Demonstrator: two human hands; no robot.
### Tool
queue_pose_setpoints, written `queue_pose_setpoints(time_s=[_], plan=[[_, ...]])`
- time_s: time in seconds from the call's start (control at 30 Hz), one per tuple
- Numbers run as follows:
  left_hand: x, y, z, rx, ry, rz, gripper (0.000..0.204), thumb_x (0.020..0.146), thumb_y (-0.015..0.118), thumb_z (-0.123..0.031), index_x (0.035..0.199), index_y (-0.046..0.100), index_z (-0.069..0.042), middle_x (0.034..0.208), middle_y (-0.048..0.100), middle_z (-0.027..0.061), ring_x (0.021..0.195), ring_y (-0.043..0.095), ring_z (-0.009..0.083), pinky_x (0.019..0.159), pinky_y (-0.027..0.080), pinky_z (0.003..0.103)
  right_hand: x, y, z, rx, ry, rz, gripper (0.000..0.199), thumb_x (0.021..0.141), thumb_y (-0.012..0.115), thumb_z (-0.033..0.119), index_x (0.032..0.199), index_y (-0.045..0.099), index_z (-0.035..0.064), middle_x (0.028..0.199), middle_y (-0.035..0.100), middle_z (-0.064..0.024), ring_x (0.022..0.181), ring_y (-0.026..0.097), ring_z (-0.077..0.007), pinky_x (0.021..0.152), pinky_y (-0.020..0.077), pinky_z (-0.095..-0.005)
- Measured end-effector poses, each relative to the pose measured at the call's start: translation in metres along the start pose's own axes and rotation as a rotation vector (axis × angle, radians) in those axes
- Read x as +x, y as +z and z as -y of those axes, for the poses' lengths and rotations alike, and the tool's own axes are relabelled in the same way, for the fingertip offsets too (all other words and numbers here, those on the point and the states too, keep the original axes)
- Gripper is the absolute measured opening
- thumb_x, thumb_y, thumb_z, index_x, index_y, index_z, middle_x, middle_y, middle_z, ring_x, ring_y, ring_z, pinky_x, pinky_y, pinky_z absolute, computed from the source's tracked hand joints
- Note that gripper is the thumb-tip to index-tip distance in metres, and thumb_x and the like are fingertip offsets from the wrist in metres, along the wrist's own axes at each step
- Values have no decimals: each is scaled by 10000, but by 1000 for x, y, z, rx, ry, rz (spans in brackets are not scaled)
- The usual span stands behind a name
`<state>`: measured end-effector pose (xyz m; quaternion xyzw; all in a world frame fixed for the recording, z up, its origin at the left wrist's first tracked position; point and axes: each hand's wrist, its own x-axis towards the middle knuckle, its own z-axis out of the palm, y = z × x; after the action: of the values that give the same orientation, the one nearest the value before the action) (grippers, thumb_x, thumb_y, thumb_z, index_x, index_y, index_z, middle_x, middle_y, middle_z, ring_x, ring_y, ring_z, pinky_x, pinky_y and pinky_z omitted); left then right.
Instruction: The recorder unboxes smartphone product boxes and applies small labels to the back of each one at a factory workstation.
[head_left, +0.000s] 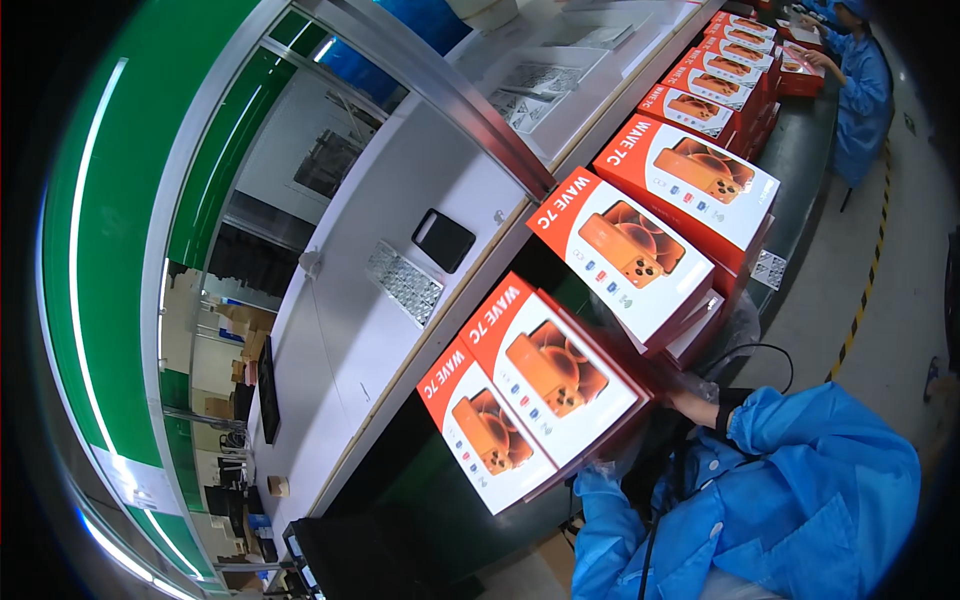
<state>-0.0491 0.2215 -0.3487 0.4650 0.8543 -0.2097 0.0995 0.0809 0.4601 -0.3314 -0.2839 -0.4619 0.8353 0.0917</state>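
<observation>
Two white and orange-red phone boxes (565,365) lie side by side in front of me, each printed with an orange phone; more red box edges show beneath them. My right hand (690,402) grips the right side of this stack, its fingers hidden behind the boxes. At the near lower edge, my left hand (608,467) is mostly covered by the boxes, so its fingers cannot be made out. Clear plastic (735,335) shows close to my right hand. Just beyond stands another stack topped by a matching phone box (625,255).
More stacked phone boxes (700,105) run away along the dark green belt (800,215). The white bench (340,300) alongside carries a black phone-shaped item (443,240) and a silvery patterned sheet (405,283). A metal post (470,110) rises at its edge. A co-worker (862,95) in blue handles boxes at far right.
</observation>
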Motion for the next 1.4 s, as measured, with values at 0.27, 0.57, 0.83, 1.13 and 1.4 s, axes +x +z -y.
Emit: queue_pose_setpoints(time_s=[0.27, 0.57, 0.83, 1.13, 1.4], plan=[[9, -40, -4, -73, -4, 80, 223, 833, 539, -160, 990, 641, -39, 926, 666, 122, 791, 654, 227, 683, 525, 366, 7, -23, -41, 328, -36, -47, 438, 957, 409, 363, 1323, 388, 124, 1314, 438, -35, 1195, 416, -177, 1019, 335, -370], [19, -25, -10, -140, -103, -61, 272, 851, 499, -199, 1029, 615, -28, 968, 651, 142, 806, 653, 255, 698, 525, 393, -77, -87, 59, 130, -104, -73, 340, 944, 429, 289, 1154, 521, 37, 1126, 572, -95, 1006, 586, -207, 826, 488, -315], [-1, 68, -51, -234, -195, -162, 318, 867, 464, -233, 1063, 592, -18, 1007, 639, 159, 820, 651, 281, 710, 526, 417, -5, -317, 47, -787, -410, -1048, 366, 798, 653, 238, 1052, 503, 21, 1004, 521, -152, 871, 544, -252, 778, 443, -336], [-82, -11, -113, -776, -708, -464, 190, 792, 486, -90, 740, 629, 24, 784, 634, 231, 722, 619, 352, 666, 502, 401, 20, -413, 55, -279, 133, -756, 359, 667, 771, 277, 813, 628, -19, 640, 609, -88, 517, 600, -170, 493, 508, -318], [-32, -212, -223, -1464, -403, -280, 191, 832, 496, -56, 959, 632, -8, 794, 654, 102, 705, 626, 157, 645, 486, 264, -53, -371, 157, 96, 31, -218, 266, 791, 645, 81, 1041, 594, 5, 946, 651, -73, 836, 630, -163, 750, 517, -317]])
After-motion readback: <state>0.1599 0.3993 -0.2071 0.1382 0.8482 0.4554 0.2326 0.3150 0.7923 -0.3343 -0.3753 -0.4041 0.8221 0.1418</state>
